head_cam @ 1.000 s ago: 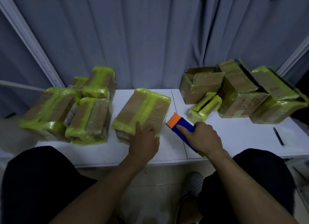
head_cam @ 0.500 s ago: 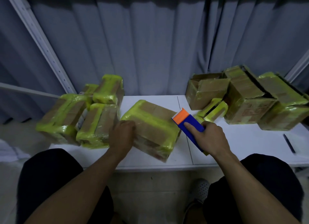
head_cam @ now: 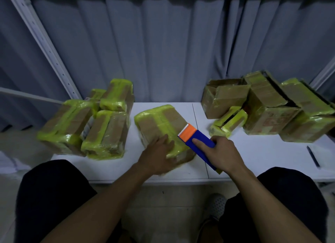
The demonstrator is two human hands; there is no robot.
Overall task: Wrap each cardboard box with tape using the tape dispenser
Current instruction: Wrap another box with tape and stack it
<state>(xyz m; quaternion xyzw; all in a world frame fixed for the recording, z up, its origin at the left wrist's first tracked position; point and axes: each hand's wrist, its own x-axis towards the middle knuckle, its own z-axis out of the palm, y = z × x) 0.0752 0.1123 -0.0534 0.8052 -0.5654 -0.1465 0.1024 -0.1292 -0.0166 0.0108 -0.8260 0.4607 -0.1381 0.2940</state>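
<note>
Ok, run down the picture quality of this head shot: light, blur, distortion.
Head view: dim, bluish light overall; the wide-angle lens slants the shelf upright; the left hand on the middle cardboard box is slightly motion-smeared; the tape dispenser in the right hand reads sharp.

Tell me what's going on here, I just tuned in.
A person at the white table is taping cardboard boxes. The left hand rests on the middle box, already banded in yellow-green tape. The right hand grips the blue and orange tape dispenser, its orange end at that box's right edge. Wrapped boxes sit to the left; an open box stands at the right.
</note>
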